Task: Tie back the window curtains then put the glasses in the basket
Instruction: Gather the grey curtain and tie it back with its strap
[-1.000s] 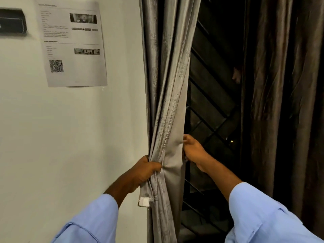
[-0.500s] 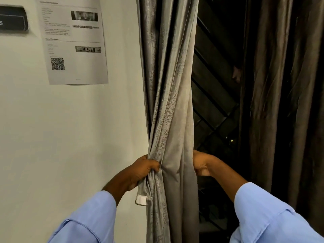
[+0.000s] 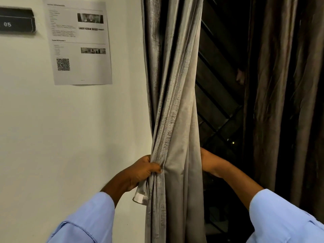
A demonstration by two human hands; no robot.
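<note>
The left hand (image 3: pixel 142 170) is closed tight on the grey curtain (image 3: pixel 175 102), its fingers curled into the bunched folds at the curtain's left edge, with a short strip of the same cloth (image 3: pixel 140 194), white-tipped, hanging out just below the fist at 6 o'clock. The right hand (image 3: pixel 209 162) is at 3 o'clock of the gathered bundle, against its right edge; its fingers go behind the fabric, so whether they clutch the cloth or only press it cannot be told. Between the two hands the curtain is drawn into a narrow waist, widening again above and below.

At 9 o'clock of the curtain is a pale wall (image 3: pixel 70 137) with a printed sheet (image 3: pixel 78 42) bearing a QR code, and at 9 o'clock of that sheet a dark plaque (image 3: pixel 16 21) marked 05, cut off by the frame edge. At 3 o'clock of the bundle a dark window (image 3: pixel 220 95) with slanted bars shows, and beyond it, further toward 3 o'clock, a second curtain (image 3: pixel 284 102) hangs in shadow, brownish and loose. Both forearms wear light blue sleeves (image 3: pixel 280 218). The curtain's lower end runs out of view, and the window's lower part is too dark to make out.
</note>
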